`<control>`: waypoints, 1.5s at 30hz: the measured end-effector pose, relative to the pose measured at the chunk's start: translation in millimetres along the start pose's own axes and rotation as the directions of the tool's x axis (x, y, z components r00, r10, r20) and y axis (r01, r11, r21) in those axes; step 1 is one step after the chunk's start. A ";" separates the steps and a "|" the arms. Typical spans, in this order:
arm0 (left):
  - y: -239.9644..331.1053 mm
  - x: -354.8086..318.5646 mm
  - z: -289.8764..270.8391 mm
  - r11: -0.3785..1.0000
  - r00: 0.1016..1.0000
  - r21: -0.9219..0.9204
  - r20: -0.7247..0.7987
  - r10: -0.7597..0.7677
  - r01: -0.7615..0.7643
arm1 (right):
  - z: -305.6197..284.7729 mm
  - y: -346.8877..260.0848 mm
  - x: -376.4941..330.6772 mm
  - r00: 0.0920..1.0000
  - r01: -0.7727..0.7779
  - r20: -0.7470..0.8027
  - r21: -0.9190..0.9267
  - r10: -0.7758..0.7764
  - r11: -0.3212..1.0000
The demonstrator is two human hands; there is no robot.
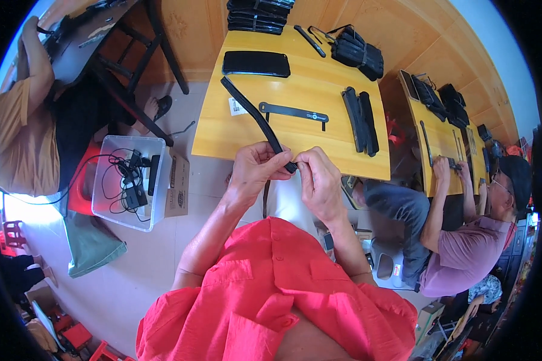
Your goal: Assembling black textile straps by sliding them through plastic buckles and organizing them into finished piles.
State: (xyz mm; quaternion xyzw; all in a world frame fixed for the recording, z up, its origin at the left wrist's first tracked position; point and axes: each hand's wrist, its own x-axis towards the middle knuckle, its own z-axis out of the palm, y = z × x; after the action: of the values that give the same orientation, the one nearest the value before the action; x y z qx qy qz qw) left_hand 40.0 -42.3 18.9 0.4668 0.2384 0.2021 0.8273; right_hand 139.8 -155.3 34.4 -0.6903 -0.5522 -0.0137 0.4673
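Just beyond the near edge of the yellow table (223,135), my left hand (256,171) is closed on a long, narrow black strap (250,108). The strap slants away to the upper left, its far part over the table. My right hand (320,180) pinches at the strap's near end, fingertips close to those of the left. Whether it grips the strap itself or a small piece there is hard to make out. Beyond my hands lies a shorter dark band (295,113) with a rounded end. A white printed label (236,106) is beside the long strap.
On the table are a black flat rectangular case (256,64), several black strips (360,123), a tied black bundle (358,54) and a stack (259,17). A clear bin of cables (153,210) stands left. A co-worker (470,253) handles things at another table (417,120) on the right.
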 end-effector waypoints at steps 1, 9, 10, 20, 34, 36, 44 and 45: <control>2.3 -0.2 1.1 1.000 1.000 0.008 0.006 -0.006 0.006 | 0.1 1.2 0.7 1.000 0.010 -0.005 -0.008 -0.010 1.000; -1.8 1.5 -2.0 0.995 0.994 0.035 0.056 -0.097 0.095 | -6.4 -1.9 0.2 0.999 -0.007 0.049 0.008 0.007 1.000; -2.8 1.2 -0.1 0.997 0.996 -0.017 0.061 -0.071 0.073 | -6.5 -2.7 0.4 0.999 0.030 0.037 -0.030 -0.029 0.999; -9.4 2.9 0.9 0.999 1.000 -0.045 0.011 -0.013 0.014 | 0.7 -3.8 -3.9 0.992 0.120 -0.010 -0.191 -0.124 0.974; -3.5 7.9 -12.1 0.987 0.985 0.133 0.135 -0.110 0.092 | 3.7 4.6 -3.3 0.999 0.043 0.018 -0.069 -0.042 0.997; -4.8 7.4 -10.6 0.987 0.986 0.138 0.130 -0.102 0.084 | 4.5 4.7 -3.6 0.999 0.042 0.007 -0.084 -0.042 0.996; -11.9 -7.7 4.8 0.693 0.985 0.716 -0.045 0.164 -0.083 | 1.2 1.8 -1.1 0.999 -0.040 -0.001 -0.006 0.040 0.999; -6.0 -11.4 8.5 0.642 0.972 0.760 -0.064 0.227 -0.100 | 0.5 1.0 -2.5 0.999 -0.039 0.000 -0.006 0.039 0.999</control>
State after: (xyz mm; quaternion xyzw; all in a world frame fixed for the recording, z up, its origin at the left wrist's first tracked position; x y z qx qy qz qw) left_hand 36.5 -57.3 19.8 0.7693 0.3202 0.1948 0.5174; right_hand 139.3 -156.8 32.2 -0.7023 -0.5386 -0.0063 0.4654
